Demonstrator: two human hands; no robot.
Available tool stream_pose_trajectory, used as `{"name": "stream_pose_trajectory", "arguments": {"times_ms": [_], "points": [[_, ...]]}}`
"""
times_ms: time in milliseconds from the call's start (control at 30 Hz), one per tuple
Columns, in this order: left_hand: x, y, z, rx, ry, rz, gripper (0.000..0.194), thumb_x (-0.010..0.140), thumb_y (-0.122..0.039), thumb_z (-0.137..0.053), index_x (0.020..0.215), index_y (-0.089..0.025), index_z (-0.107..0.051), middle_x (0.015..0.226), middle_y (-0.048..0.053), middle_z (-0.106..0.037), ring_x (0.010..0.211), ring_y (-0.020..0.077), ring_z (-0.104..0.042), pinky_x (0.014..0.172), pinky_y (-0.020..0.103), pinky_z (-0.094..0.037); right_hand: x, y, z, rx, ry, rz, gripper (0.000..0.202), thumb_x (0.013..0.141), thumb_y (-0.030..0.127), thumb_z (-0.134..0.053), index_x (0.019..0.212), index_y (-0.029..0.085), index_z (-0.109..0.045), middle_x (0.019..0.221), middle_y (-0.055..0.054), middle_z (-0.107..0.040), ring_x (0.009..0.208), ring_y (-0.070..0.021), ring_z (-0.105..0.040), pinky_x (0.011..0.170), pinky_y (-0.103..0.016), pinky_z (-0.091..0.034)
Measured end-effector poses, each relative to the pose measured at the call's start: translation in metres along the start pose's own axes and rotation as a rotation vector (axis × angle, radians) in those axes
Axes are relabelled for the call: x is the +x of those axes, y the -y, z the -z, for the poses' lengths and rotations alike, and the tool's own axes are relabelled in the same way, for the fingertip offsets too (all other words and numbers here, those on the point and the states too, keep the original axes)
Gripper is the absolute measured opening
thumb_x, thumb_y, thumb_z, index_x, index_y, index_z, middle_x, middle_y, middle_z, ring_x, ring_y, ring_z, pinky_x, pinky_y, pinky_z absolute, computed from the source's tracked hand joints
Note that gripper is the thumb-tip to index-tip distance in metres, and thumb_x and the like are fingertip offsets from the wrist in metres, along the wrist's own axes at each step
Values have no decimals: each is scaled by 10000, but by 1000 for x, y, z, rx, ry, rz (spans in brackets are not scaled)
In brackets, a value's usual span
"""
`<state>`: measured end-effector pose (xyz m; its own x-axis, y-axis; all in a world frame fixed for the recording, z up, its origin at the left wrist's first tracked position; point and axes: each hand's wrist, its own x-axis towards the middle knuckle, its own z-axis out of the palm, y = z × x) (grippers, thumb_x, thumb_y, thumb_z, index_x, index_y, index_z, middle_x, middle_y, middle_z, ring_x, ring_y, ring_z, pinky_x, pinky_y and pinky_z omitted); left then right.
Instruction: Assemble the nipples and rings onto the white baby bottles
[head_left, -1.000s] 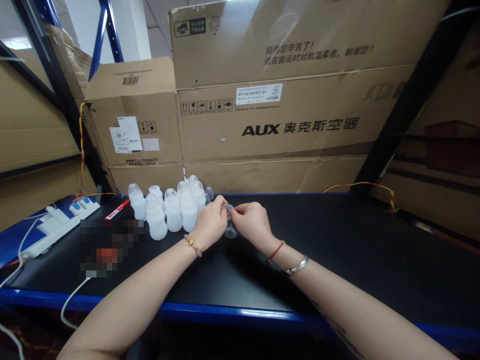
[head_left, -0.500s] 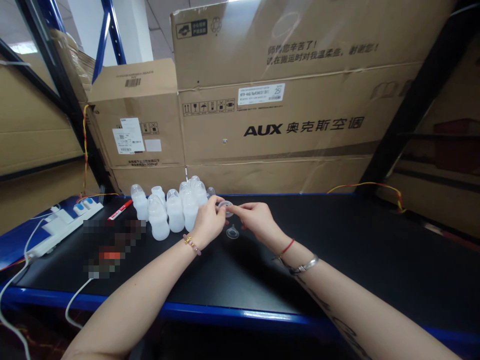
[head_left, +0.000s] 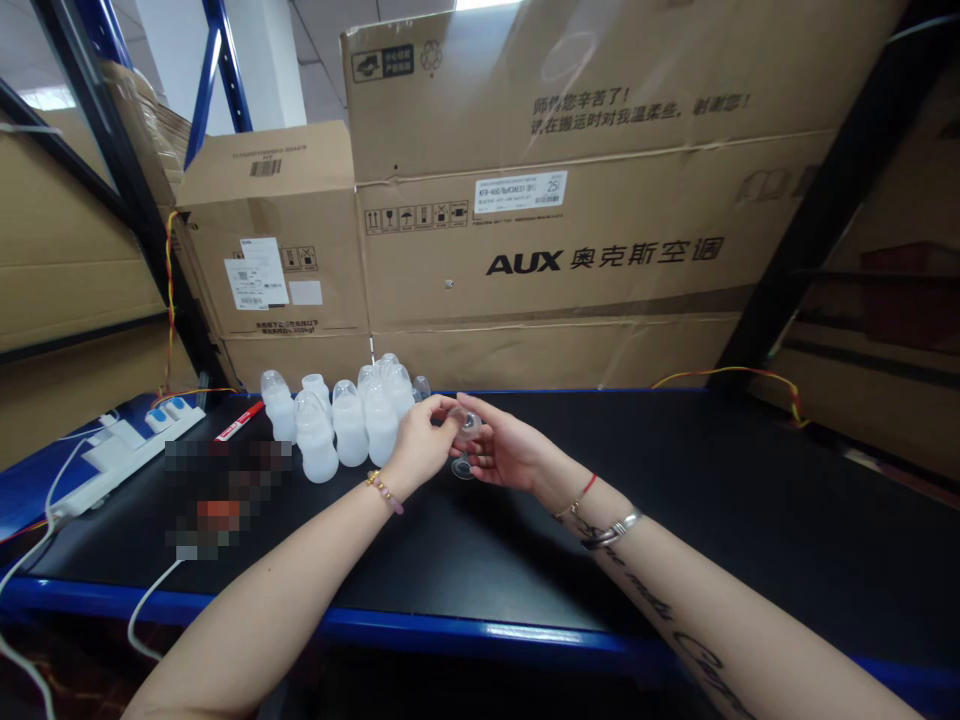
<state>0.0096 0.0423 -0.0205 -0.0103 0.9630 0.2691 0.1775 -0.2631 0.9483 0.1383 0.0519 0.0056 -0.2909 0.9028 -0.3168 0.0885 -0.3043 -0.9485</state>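
Observation:
My left hand and my right hand meet above the black table, both pinching a small clear plastic cap between their fingertips. My right palm faces up and left. A second clear teat-shaped piece lies on the table just below the hands, partly hidden by them. Several white plastic bottles with clear caps stand in a cluster just left of my left hand.
Large cardboard boxes fill the back of the shelf. A white power strip with cables lies at the left, a red marker beside it. A blurred patch covers something at front left. Blue table edge runs along the front.
My right hand has turned palm-up and moved under the clear cap. The cap sits slightly lower and more to the right between both hands. The loose piece on the table stayed put.

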Motion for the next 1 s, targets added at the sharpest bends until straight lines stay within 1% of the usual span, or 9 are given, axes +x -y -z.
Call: {"name": "stream_pose_trajectory", "arguments": {"times_ms": [133, 400, 533, 600, 667, 733, 800, 900, 1000], "points": [[0, 0, 0, 48, -31, -18, 125, 866, -256, -568, 885, -143, -617, 829, 26, -650, 485, 52, -564, 463, 172, -447, 2, 2, 4, 241, 66, -234, 439, 857, 511, -575, 611, 148, -554, 467, 25, -472, 391, -50, -417, 361, -124, -332], [-5, -5, 2, 253, -20, -113, 174, 878, -268, -539, 982, -164, -632, 888, 39, -682, 507, 69, -574, 499, 203, -449, 4, 5, 6, 440, 52, -192, 374, 851, 393, -619, 595, 167, -467, 429, 67, -392, 348, -25, -254, 311, -113, -157], [-8, -27, 15, 494, -226, -479, 188, 875, -256, -555, 1015, -164, -640, 936, 57, -657, 568, 79, -549, 591, 235, -481, 6, 5, 10, 484, -32, -197, 419, 857, 474, -576, 596, 162, -476, 401, 73, -340, 339, -22, -220, 298, -120, -160], [-7, -45, 36, 540, -385, -709, 171, 879, -282, -554, 973, -174, -647, 923, 47, -643, 606, 87, -538, 622, 235, -482, 6, 5, 12, 495, -22, -191, 420, 862, 489, -563, 625, 147, -510, 401, 76, -330, 336, -19, -211, 292, -124, -161], [-4, -62, 68, 585, -598, -776, 181, 874, -315, -554, 949, -180, -649, 918, 45, -637, 659, 104, -554, 666, 246, -486, 5, 6, 13, 499, -9, -188, 404, 855, 483, -578, 647, 141, -527, 405, 77, -331, 337, -18, -210, 291, -125, -162], [0, -72, 105, 638, -815, -677, 235, 860, -358, -552, 977, -176, -645, 943, 61, -647, 740, 136, -590, 706, 264, -493, 4, 6, 14, 508, -6, -191, 398, 850, 493, -579, 673, 138, -548, 411, 69, -347, 342, -25, -231, 291, -126, -177], [5, -72, 139, 763, -908, -444, 315, 816, -408, -587, 1004, -163, -655, 934, 80, -671, 792, 182, -618, 799, 323, -495, 4, 7, 15, 525, -13, -175, 399, 851, 506, -565, 709, 134, -575, 417, 60, -364, 347, -33, -256, 293, -128, -202], [13, -60, 171, 905, -817, -57, 350, 790, -448, -580, 954, -159, -690, 952, 110, -707, 933, 267, -641, 867, 376, -475, 4, 7, 16, 527, -13, -155, 393, 851, 498, -560, 742, 122, -599, 422, 54, -379, 349, -35, -267, 297, -128, -227], [20, -47, 182, 972, -612, 234, 372, 724, -485, -630, 879, -158, -715, 916, 122, -723, 919, 296, -659, 790, 355, -483, 4, 8, 15, 509, -13, -170, 371, 855, 466, -563, 753, 112, -608, 421, 51, -381, 345, -33, -275, 300, -125, -233]]}}
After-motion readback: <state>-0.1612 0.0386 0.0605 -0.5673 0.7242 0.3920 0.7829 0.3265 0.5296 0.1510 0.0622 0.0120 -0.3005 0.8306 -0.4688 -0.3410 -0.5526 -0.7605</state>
